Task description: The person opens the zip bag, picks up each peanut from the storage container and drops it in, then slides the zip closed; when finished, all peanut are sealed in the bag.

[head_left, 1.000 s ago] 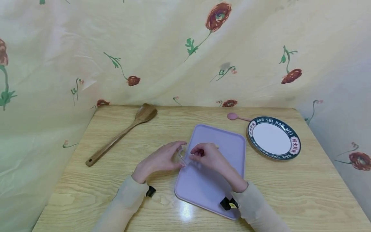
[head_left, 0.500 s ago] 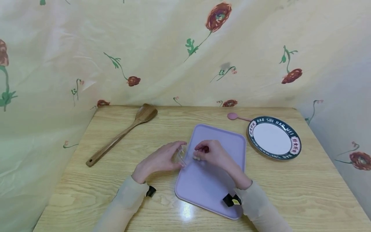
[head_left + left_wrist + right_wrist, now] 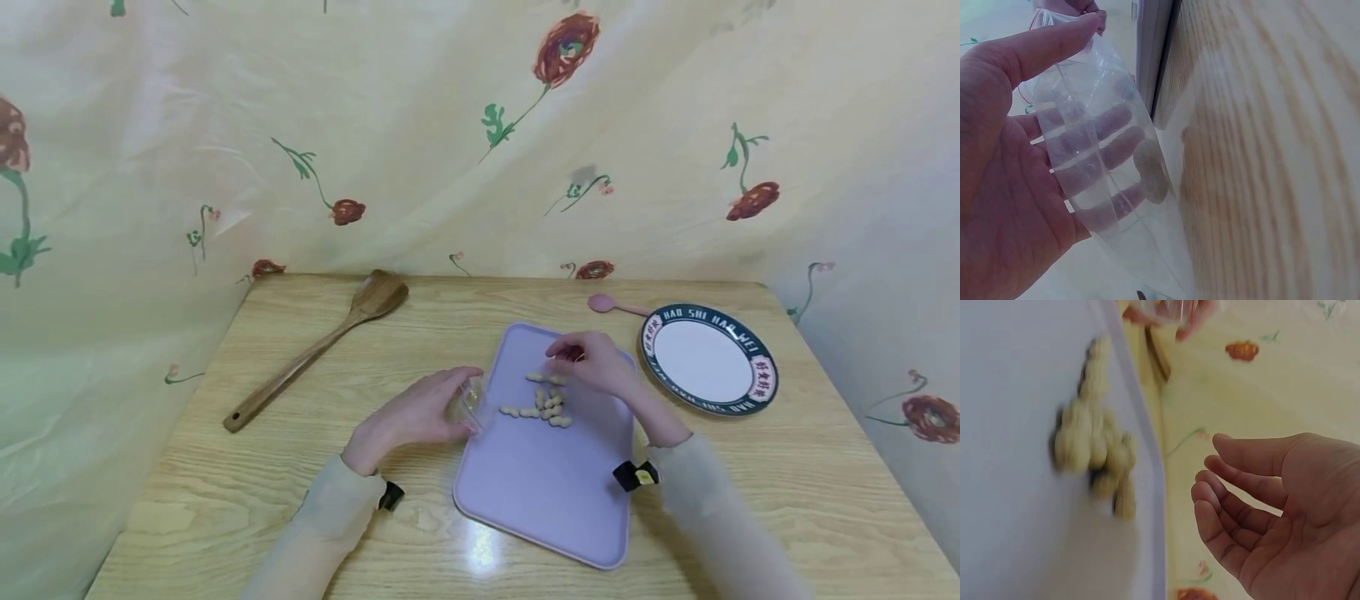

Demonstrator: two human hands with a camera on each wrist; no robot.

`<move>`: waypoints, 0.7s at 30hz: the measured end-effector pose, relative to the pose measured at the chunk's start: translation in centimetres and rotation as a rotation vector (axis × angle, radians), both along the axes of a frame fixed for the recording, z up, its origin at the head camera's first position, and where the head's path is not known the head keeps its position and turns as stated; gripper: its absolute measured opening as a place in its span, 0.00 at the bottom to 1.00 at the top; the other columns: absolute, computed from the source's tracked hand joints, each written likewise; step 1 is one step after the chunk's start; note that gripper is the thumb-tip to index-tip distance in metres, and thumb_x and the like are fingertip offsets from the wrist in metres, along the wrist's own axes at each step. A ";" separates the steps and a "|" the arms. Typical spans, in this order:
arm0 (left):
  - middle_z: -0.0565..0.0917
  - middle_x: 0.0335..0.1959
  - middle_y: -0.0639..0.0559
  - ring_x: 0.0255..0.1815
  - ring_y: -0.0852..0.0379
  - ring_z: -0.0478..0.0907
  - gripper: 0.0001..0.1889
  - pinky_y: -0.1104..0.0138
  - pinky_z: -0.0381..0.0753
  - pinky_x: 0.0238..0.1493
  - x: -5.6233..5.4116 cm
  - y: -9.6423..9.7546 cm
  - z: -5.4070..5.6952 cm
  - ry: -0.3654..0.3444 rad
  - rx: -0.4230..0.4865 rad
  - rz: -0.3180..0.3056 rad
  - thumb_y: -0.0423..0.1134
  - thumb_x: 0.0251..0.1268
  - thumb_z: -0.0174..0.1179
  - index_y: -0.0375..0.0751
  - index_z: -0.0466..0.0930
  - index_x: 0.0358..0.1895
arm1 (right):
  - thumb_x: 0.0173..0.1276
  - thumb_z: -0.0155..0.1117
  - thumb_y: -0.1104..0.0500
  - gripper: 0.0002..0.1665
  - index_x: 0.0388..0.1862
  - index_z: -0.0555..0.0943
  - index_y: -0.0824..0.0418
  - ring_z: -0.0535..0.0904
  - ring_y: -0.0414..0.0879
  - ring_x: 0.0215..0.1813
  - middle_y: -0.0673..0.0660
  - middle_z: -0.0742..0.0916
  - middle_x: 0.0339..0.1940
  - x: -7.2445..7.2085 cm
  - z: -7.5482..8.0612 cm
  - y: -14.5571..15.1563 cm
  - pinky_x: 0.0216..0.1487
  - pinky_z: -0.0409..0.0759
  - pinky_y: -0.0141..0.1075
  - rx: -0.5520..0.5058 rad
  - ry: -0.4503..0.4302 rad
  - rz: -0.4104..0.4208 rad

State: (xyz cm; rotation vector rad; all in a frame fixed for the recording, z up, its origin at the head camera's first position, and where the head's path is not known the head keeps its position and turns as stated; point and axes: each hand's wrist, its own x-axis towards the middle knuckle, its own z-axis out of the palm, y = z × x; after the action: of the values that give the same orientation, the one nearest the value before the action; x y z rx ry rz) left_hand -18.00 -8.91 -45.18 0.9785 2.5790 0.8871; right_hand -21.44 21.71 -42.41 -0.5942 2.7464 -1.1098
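Observation:
My left hand (image 3: 420,410) holds a clear plastic zip bag (image 3: 1100,165) at the tray's left edge, thumb and fingers around its mouth. One peanut (image 3: 1150,172) shows inside the bag in the left wrist view. On the lilac tray (image 3: 540,492) lie several unshelled peanuts (image 3: 555,402) in a loose cluster. Over the tray's far right part, just beyond the cluster, hovers my right hand (image 3: 596,367). Its fingers are loosely bent with nothing between them, as the right wrist view shows.
A wooden spatula (image 3: 318,350) lies at the back left of the wooden table (image 3: 262,500). To the tray's right is a dark-rimmed plate (image 3: 705,360), with a pink spoon (image 3: 602,303) partly under its far left side. A flowered cloth (image 3: 420,125) hangs behind.
My right hand has moved away from the bag, rightward and toward the back of the tray. The peanuts that it hid now show. The left hand stays in place with the bag.

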 end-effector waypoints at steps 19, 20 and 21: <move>0.76 0.61 0.47 0.63 0.50 0.72 0.40 0.53 0.69 0.65 0.1 -0.1 0.1 -0.016 -0.016 0.002 0.48 0.60 0.72 0.44 0.63 0.74 | 0.66 0.70 0.62 0.06 0.39 0.87 0.63 0.77 0.45 0.34 0.51 0.86 0.32 -0.6 -2.4 2.0 0.38 0.77 0.38 0.147 -0.118 0.035; 0.76 0.62 0.46 0.63 0.50 0.72 0.40 0.53 0.69 0.65 0.1 -0.1 0.2 -0.019 -0.016 0.002 0.48 0.60 0.72 0.44 0.63 0.73 | 0.66 0.70 0.62 0.06 0.39 0.87 0.63 0.77 0.45 0.34 0.52 0.86 0.32 -0.6 -2.5 2.0 0.38 0.77 0.38 0.146 -0.124 0.033; 0.76 0.62 0.46 0.63 0.49 0.72 0.40 0.53 0.69 0.65 0.1 -0.1 0.2 -0.022 -0.016 0.002 0.48 0.60 0.72 0.44 0.63 0.74 | 0.66 0.69 0.62 0.06 0.39 0.87 0.63 0.77 0.45 0.34 0.52 0.86 0.32 -0.6 -2.5 2.0 0.38 0.76 0.38 0.147 -0.129 0.027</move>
State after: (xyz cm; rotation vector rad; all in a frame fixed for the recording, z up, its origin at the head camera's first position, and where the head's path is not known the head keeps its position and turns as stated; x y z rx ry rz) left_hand -17.91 -8.98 -44.98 0.9561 2.5654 0.8717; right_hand -22.02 23.69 -44.91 -0.5187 2.6710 -0.8975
